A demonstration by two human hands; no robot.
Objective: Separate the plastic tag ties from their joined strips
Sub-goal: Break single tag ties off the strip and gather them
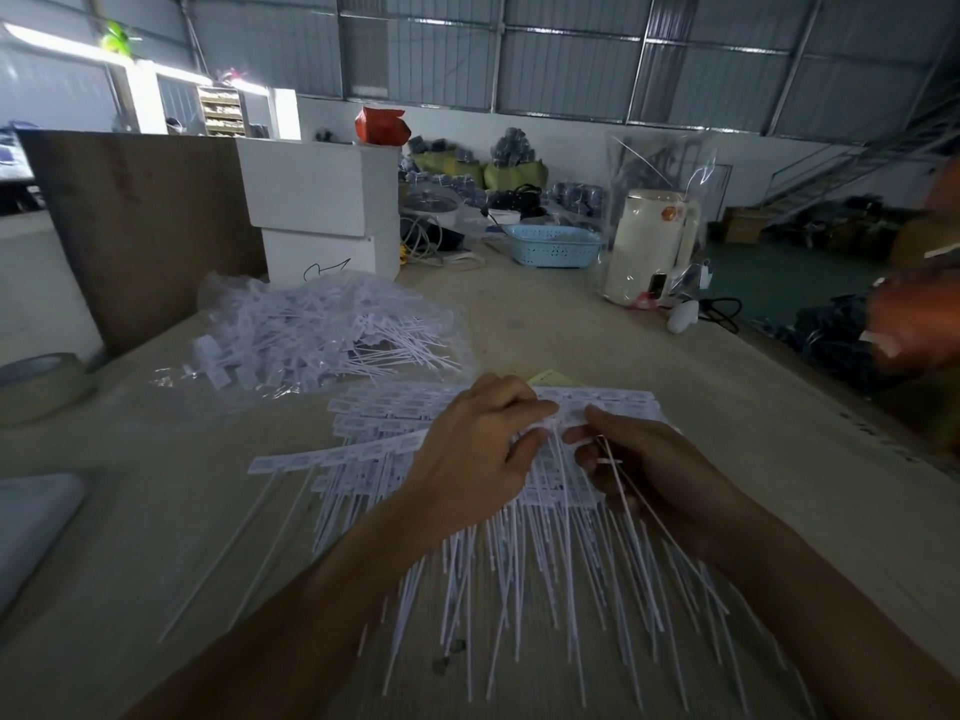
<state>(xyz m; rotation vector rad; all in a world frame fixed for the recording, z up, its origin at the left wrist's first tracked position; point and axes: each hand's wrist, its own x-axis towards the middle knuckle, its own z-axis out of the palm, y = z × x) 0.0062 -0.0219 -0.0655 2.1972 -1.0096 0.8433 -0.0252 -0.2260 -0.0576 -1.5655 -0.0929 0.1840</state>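
A thick stack of white plastic joined tag-tie strips (493, 407) is spread on the pale beige worktop (675, 387), label heads away from the person and thin tails fanned toward the near edge, probably so that each head can be reached and torn off in turn. The left hand (478, 449) is laid over the stack with its fingers curled down onto the heads, apparently to pin the strip while a tie is pulled. The right hand (644, 465) is closed in a grip on a few thin white loosened ties (644, 517), whose tails run back past the wrist, seemingly gathered there to be carried off together.

A loose heap of separated white ties (332, 330) is kept on clear plastic wrap to the left, well apart from the stack, so done and undone pieces are not mixed.

The exact pinch between the two hands is hidden by the fingers; whether a tie is being snapped cannot be told. At the right edge, a blurred orange-sleeved figure (919, 314) is cut off. Printing on the heads cannot be read.
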